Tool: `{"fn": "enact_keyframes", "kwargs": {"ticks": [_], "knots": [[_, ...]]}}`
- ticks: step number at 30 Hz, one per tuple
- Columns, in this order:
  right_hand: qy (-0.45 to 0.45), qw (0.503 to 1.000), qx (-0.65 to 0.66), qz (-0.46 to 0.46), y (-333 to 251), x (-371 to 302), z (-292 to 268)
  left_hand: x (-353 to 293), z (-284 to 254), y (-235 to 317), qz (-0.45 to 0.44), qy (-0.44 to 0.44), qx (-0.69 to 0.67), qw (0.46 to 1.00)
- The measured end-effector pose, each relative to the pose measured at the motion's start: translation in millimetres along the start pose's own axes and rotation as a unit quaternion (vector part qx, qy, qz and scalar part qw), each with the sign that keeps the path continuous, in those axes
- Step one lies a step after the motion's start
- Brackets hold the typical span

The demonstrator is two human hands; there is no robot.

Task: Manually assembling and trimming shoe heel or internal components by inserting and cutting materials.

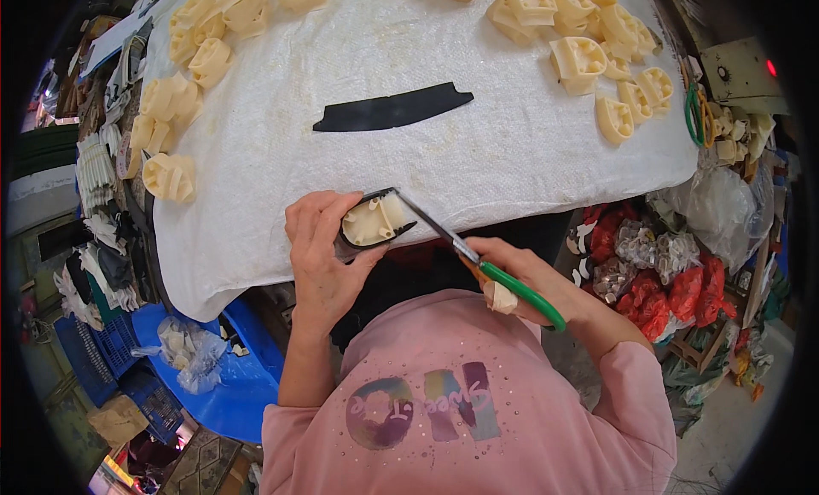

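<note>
In my left hand (322, 247) is a hollow cream plastic shoe heel (373, 221) with a black cover wrapped round its side. Fingers and thumb grip it from the left, close to the near edge of the table. My right hand (512, 269) is closed on scissors (520, 292) with green handles, a wrapped pale bit showing near the grip. The blades point up and left, their tips at the heel's upper right edge by the black rim. Farther off, a curved black strip (392, 107) lies flat on the white cloth.
The white woven cloth (256, 94) covers the table. Bare cream heels stand in groups at far left (171, 177) and far right (614, 119). A blue plastic tub (243, 393) is low on the left; red plastic bags (682, 299) lie on the right.
</note>
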State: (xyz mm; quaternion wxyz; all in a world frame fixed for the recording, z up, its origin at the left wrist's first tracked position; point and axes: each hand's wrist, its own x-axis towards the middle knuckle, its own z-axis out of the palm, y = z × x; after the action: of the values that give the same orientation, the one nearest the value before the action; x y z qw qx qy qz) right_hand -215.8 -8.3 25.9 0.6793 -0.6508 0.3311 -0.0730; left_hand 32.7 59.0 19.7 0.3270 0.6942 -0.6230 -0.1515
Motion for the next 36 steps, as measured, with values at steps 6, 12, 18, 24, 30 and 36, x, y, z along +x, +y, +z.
{"fn": "enact_keyframes", "kwargs": {"ticks": [6, 12, 18, 24, 30, 36], "knots": [[-0.101, 0.978, 0.091, 0.158, -17.7, 6.3, -1.0, 0.2, 2.7, -2.8, -0.003, -0.001, -0.004, 1.0], [-0.072, 0.984, 0.1, 0.131, -20.4, 13.7, 6.4, 1.2, 2.9, -1.3, -0.006, 0.019, -0.02, 1.0], [-0.065, 0.988, 0.065, 0.122, -15.7, 12.9, 9.5, 0.7, 1.9, -4.7, 0.008, 0.001, -0.004, 1.0], [-0.027, 0.997, 0.006, 0.069, 1.1, -2.7, 15.5, 1.3, 2.3, -3.0, 0.01, 0.006, 0.004, 1.0], [0.129, 0.992, 0.002, -0.015, -18.7, -13.6, 1.3, 1.3, 1.6, -2.1, 0.004, 0.008, -0.004, 1.0], [0.101, 0.901, 0.411, -0.095, -36.7, -2.8, -9.0, -1.0, 1.3, -4.0, 0.006, 0.008, 0.009, 1.0]]}}
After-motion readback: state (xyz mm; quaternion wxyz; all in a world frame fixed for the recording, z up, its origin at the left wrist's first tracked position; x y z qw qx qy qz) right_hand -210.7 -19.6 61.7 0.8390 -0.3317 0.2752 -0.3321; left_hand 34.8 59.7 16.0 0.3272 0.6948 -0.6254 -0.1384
